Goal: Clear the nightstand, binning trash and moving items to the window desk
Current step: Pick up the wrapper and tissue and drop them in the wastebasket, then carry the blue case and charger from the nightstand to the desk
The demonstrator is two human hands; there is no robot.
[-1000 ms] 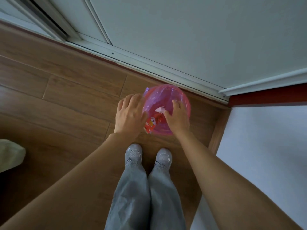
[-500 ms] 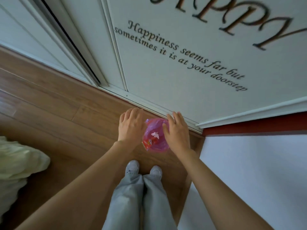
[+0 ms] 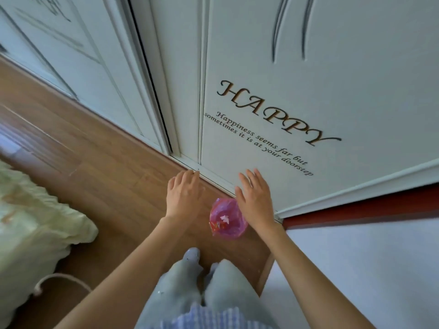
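**A:** From the head view, where does the bin (image 3: 228, 218) sit relative to your hands?

**B:** On the floor by the wardrobe door (image 3: 308, 67), just ahead of your shoes. Your right hand (image 3: 255, 198) hovers right beside the bin's rim; your left hand (image 3: 184, 194) is farther off on the bin's other side. Both grips are spread and hold nothing.

**A:** What's in the bin?

**B:** A red wrapper (image 3: 216, 226) and a pale scrap, so that trash looks binned.

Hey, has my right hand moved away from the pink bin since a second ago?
Yes. The right hand has lifted off the pink bin, which sits on the floor by the wardrobe door; its fingers are now straight and empty.
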